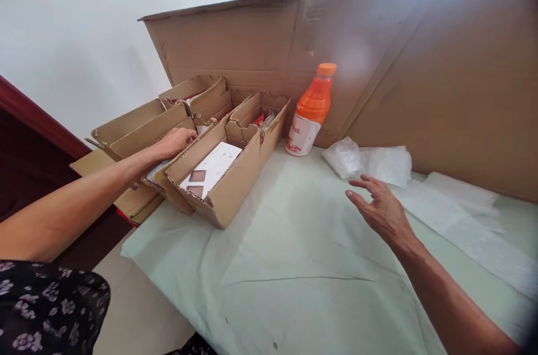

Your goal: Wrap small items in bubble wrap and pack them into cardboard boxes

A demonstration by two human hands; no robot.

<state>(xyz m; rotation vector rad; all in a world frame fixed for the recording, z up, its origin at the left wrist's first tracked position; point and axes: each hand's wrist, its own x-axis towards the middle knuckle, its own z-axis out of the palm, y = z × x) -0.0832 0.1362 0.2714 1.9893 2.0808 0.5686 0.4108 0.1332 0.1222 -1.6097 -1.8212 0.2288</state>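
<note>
Left hand: reaches into the middle cardboard box, with fingertips hidden inside; impossible to say whether gripping anything.
Right hand: hovers over the tabletop, holding nothing, with fingers spread and thumb well apart, just beside the crumpled clear plastic.
Middle cardboard box: sits at the tabletop's left end, between neighbouring boxes, under the left hand.
Nearest box: holds a white card with brown squares, and something red in the rear compartment.
Orange bottle: stands capped, just right of the boxes.
Flat plastic sheets: lie overlapping beyond the right hand.
Cardboard panel: rises along the tabletop's far edge.
</note>
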